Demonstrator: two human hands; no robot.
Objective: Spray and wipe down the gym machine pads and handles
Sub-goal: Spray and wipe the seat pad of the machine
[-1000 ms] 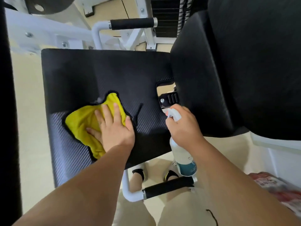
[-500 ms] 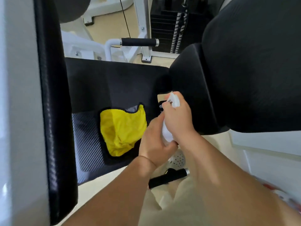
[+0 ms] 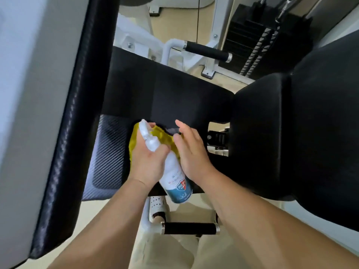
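Observation:
My left hand (image 3: 147,162) grips the neck of a white spray bottle (image 3: 172,171) with a blue label, its nozzle pointing up and left. Just right of the bottle, my right hand (image 3: 191,152) is spread with straight fingers and holds nothing. Under both hands a yellow cloth (image 3: 134,144) lies on the black seat pad (image 3: 165,94), mostly hidden by my left hand. A large black back pad (image 3: 291,123) rises on the right. One black handle (image 3: 207,50) sticks out beyond the seat, another black handle (image 3: 189,228) below it.
A tall black pad (image 3: 66,133) on a pale panel fills the left side, close to my left arm. The weight stack (image 3: 250,41) and white frame stand at the top. My legs and a white shoe (image 3: 157,204) show below the seat.
The bottle has passed from my right hand to my left, which left the cloth lying on the seat. My right hand has let go and opened. The view shifted right and up.

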